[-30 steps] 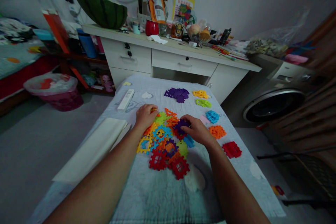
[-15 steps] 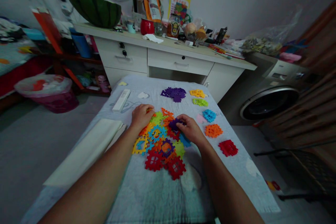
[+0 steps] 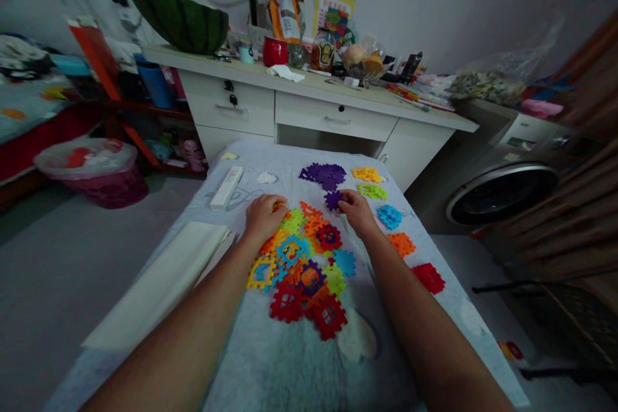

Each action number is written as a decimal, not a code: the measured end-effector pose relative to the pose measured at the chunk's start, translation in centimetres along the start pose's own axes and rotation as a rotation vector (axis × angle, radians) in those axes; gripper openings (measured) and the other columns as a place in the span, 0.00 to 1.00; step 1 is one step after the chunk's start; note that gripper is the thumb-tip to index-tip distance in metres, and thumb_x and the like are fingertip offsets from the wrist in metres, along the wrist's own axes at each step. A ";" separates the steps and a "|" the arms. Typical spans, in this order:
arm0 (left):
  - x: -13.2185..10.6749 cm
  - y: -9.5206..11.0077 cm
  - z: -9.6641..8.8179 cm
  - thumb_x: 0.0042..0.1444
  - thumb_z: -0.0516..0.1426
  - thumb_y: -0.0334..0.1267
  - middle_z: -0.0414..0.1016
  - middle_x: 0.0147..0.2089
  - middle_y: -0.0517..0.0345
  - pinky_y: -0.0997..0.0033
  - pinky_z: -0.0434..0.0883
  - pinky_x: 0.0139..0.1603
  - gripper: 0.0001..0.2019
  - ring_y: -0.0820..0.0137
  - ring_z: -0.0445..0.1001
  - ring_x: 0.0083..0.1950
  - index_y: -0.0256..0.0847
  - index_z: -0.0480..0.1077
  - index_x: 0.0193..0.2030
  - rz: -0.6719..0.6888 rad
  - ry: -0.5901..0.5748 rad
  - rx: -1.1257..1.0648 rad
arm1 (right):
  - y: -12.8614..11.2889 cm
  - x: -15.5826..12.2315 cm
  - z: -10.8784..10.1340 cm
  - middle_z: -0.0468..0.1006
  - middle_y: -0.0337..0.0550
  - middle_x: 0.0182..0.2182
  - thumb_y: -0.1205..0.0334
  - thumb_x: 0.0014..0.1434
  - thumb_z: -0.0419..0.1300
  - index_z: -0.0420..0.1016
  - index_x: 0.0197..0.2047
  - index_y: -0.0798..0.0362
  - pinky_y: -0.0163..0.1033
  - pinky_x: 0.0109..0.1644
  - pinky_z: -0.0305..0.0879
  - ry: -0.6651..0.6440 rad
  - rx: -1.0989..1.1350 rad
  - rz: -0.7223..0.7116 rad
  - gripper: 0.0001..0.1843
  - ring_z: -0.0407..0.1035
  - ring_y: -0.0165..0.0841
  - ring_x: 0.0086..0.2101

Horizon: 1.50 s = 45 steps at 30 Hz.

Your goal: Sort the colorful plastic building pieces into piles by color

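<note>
A heap of mixed coloured foam puzzle pieces (image 3: pixel 302 267) lies in the middle of a small table covered with a pale blue cloth (image 3: pixel 270 360). My left hand (image 3: pixel 263 217) rests curled on the heap's far left edge, on orange and green pieces. My right hand (image 3: pixel 356 211) pinches a purple piece (image 3: pixel 333 199) just short of the purple stack (image 3: pixel 324 174). Sorted stacks lie along the right side: yellow (image 3: pixel 367 174), green (image 3: pixel 373 191), blue (image 3: pixel 389 215), orange (image 3: pixel 402 244) and red (image 3: pixel 429 277).
A white remote (image 3: pixel 226 187) and a folded cream cloth (image 3: pixel 161 283) lie on the table's left part. Behind stands a cluttered white desk (image 3: pixel 309 106) with a watermelon half (image 3: pixel 181 16). A washing machine (image 3: pixel 506 187) is at right, a lined bin (image 3: pixel 94 170) at left.
My right hand has lifted a purple piece off the heap and carried it away from me toward the purple stack. My left hand has stayed on the heap.
</note>
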<state>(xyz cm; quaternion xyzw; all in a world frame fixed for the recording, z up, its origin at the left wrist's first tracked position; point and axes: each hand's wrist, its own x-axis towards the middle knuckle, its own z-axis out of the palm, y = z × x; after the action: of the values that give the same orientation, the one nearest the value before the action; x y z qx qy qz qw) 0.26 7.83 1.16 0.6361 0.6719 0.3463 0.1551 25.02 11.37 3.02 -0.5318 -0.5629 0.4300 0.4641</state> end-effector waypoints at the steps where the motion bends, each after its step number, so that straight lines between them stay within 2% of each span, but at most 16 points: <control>1: 0.0 0.0 0.0 0.56 0.54 0.42 0.78 0.47 0.55 0.62 0.67 0.57 0.13 0.62 0.73 0.52 0.46 0.77 0.43 0.003 0.001 0.005 | 0.4 0.9 0.4 0.65 0.31 0.26 0.63 0.45 0.58 0.69 0.43 0.51 0.36 0.33 0.70 0.031 -0.032 0.020 0.18 0.64 0.27 0.26; 4: 0.0 0.1 0.0 0.56 0.54 0.42 0.78 0.47 0.55 0.62 0.67 0.56 0.13 0.63 0.73 0.52 0.46 0.77 0.42 0.002 0.006 0.013 | 1.2 3.0 1.5 0.67 0.32 0.27 0.66 0.45 0.54 0.69 0.46 0.53 0.36 0.33 0.70 0.109 -0.170 0.054 0.21 0.66 0.28 0.25; 7: 0.0 0.0 0.1 0.56 0.54 0.41 0.78 0.47 0.56 0.62 0.67 0.57 0.12 0.63 0.73 0.52 0.47 0.77 0.42 -0.001 0.009 0.009 | 1.4 4.5 2.3 0.72 0.36 0.30 0.68 0.45 0.54 0.73 0.44 0.54 0.38 0.41 0.70 0.163 -0.355 -0.051 0.20 0.69 0.31 0.31; 10: 0.0 -0.2 0.2 0.56 0.54 0.41 0.78 0.47 0.56 0.62 0.67 0.57 0.12 0.62 0.73 0.53 0.46 0.77 0.42 0.005 0.006 0.005 | 0.7 5.6 3.1 0.77 0.41 0.34 0.70 0.46 0.54 0.76 0.43 0.54 0.39 0.49 0.68 0.181 -0.484 -0.136 0.19 0.71 0.34 0.38; 14: 0.0 -0.3 0.2 0.56 0.54 0.42 0.78 0.47 0.56 0.62 0.66 0.57 0.13 0.62 0.73 0.53 0.46 0.77 0.43 0.011 0.010 0.012 | -0.6 6.9 4.0 0.80 0.47 0.39 0.71 0.49 0.54 0.78 0.46 0.57 0.40 0.52 0.66 0.159 -0.588 -0.151 0.21 0.72 0.36 0.41; 20: -0.1 -0.1 0.2 0.56 0.55 0.42 0.79 0.48 0.55 0.60 0.66 0.58 0.13 0.61 0.73 0.53 0.46 0.77 0.43 0.008 0.018 0.019 | -1.4 8.5 4.9 0.80 0.49 0.41 0.75 0.50 0.53 0.78 0.47 0.56 0.42 0.54 0.65 0.156 -0.651 -0.169 0.22 0.73 0.39 0.43; 25: -0.1 0.0 0.1 0.56 0.55 0.42 0.79 0.47 0.56 0.60 0.66 0.58 0.13 0.61 0.73 0.53 0.46 0.77 0.43 -0.003 0.009 0.027 | -1.4 8.5 4.9 0.80 0.51 0.44 0.75 0.49 0.53 0.75 0.51 0.57 0.44 0.57 0.64 0.178 -0.610 -0.151 0.26 0.72 0.39 0.46; 28: -0.1 0.0 0.1 0.56 0.55 0.42 0.79 0.47 0.56 0.61 0.65 0.58 0.12 0.62 0.73 0.53 0.47 0.77 0.43 -0.001 0.013 0.030 | -1.4 7.6 4.2 0.79 0.50 0.47 0.74 0.50 0.53 0.74 0.52 0.57 0.43 0.58 0.63 0.196 -0.553 -0.182 0.25 0.72 0.37 0.48; 31: -0.1 0.1 0.1 0.56 0.55 0.42 0.79 0.47 0.56 0.61 0.65 0.58 0.12 0.62 0.73 0.53 0.47 0.77 0.43 -0.001 0.014 0.029 | -1.5 6.1 3.1 0.78 0.49 0.47 0.70 0.52 0.54 0.75 0.49 0.56 0.43 0.55 0.66 0.180 -0.515 -0.210 0.20 0.72 0.36 0.44; 33: -0.2 0.2 -0.1 0.56 0.55 0.42 0.78 0.47 0.56 0.61 0.66 0.58 0.12 0.62 0.73 0.53 0.47 0.77 0.43 -0.005 0.009 0.025 | -1.7 4.6 2.4 0.79 0.47 0.43 0.68 0.53 0.55 0.76 0.45 0.55 0.43 0.52 0.68 0.110 -0.501 -0.212 0.16 0.72 0.35 0.40; 36: -0.2 0.4 -0.3 0.56 0.55 0.42 0.78 0.48 0.55 0.60 0.66 0.58 0.13 0.61 0.73 0.53 0.47 0.77 0.43 -0.010 0.002 0.020 | -2.4 1.6 1.3 0.79 0.43 0.36 0.65 0.54 0.57 0.76 0.41 0.55 0.42 0.46 0.69 -0.088 -0.494 -0.209 0.12 0.72 0.34 0.35; 39: -0.3 0.5 -0.3 0.56 0.54 0.42 0.79 0.48 0.55 0.60 0.66 0.58 0.13 0.61 0.73 0.54 0.46 0.77 0.43 -0.008 -0.001 0.014 | -2.8 -1.8 0.6 0.79 0.42 0.35 0.65 0.55 0.58 0.76 0.41 0.54 0.40 0.44 0.68 -0.275 -0.554 -0.229 0.10 0.72 0.33 0.34; 42: -0.2 0.4 -0.2 0.56 0.54 0.41 0.79 0.48 0.56 0.62 0.66 0.58 0.12 0.62 0.73 0.54 0.47 0.77 0.43 -0.009 0.004 0.008 | -2.7 -4.7 0.0 0.79 0.45 0.40 0.66 0.56 0.59 0.76 0.44 0.53 0.41 0.46 0.68 -0.326 -0.630 -0.230 0.11 0.72 0.33 0.38; 45: -0.2 0.3 -0.1 0.56 0.54 0.41 0.79 0.47 0.56 0.62 0.66 0.58 0.12 0.62 0.73 0.53 0.47 0.77 0.43 -0.009 0.009 0.009 | -2.2 -6.5 -0.4 0.77 0.49 0.47 0.66 0.55 0.62 0.74 0.50 0.53 0.44 0.51 0.67 -0.319 -0.674 -0.238 0.18 0.72 0.36 0.44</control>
<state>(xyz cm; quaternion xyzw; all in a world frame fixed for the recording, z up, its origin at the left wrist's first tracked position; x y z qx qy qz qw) 0.44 7.63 1.37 0.6321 0.6772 0.3453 0.1506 24.99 4.71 4.83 -0.5120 -0.7953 0.2415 0.2168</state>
